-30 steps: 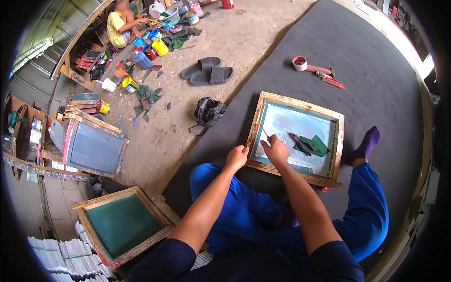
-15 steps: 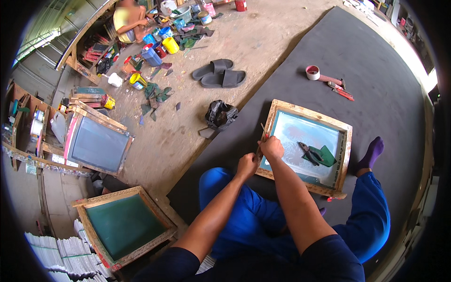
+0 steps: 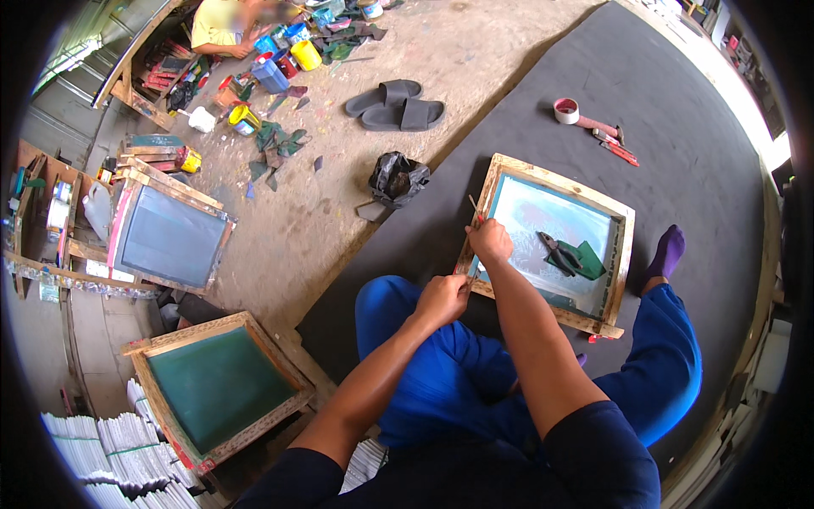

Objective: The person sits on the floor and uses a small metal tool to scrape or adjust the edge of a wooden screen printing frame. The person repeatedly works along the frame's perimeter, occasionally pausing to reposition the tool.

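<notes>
A wooden screen-printing frame [image 3: 560, 174] with pale mesh lies on the dark mat in front of me. My right hand [image 3: 489, 241] is closed at its left side, around a thin stick-like tool [image 3: 472, 204] with a bit of red near the fingers; its kind is unclear. My left hand [image 3: 443, 299] is closed, its fingertips at the frame's near left corner; whatever they pinch is hidden. On the mesh rest pliers [image 3: 560, 253] with dark handles, partly over a green flat piece [image 3: 591, 260].
A tape roll [image 3: 566, 110], a hammer [image 3: 593, 125] and a red-handled tool [image 3: 621, 153] lie farther off on the mat. Leftward are a black plastic bag [image 3: 397, 178], sandals [image 3: 407, 115], a green-meshed frame [image 3: 225, 386] and paint cans [image 3: 305, 55] near a seated person [image 3: 219, 30].
My left hand has slid along the frame's left side toward its near corner, away from the right hand. The whole view has shifted slightly; the right hand keeps its place on the frame.
</notes>
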Tool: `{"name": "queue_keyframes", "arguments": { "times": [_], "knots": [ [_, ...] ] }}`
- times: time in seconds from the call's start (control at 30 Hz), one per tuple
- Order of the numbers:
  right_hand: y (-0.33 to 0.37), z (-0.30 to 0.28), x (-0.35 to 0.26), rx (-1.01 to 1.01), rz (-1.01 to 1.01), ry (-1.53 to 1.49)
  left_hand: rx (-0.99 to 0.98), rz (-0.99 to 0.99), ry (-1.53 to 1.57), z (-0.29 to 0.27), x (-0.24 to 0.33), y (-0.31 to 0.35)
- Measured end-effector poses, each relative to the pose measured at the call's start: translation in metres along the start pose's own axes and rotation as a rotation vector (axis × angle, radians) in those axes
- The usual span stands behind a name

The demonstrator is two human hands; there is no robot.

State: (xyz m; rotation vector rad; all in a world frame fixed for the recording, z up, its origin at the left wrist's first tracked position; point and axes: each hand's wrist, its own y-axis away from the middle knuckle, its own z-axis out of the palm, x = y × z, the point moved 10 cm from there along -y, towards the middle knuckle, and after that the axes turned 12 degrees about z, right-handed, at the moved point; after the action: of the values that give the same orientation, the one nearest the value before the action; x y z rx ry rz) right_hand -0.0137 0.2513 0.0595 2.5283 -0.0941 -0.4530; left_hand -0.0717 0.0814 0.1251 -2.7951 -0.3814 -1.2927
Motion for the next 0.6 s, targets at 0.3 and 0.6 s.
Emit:
{"name": "queue_keyframes", "arguments": {
  "times": [0.3, 0.6],
  "knots": [
    [-0.003, -0.011, 0.027, 0.001, -0.179, -0.185, 0.461, -0.061, -0.021, -0.067, -0.028, 0.022],
    [0.027, 0.001, -0.034, -0.090, -0.431, -0.533, 0.508, -0.068, -0.156, -0.154, -0.063, -0.041]
  ]
}}
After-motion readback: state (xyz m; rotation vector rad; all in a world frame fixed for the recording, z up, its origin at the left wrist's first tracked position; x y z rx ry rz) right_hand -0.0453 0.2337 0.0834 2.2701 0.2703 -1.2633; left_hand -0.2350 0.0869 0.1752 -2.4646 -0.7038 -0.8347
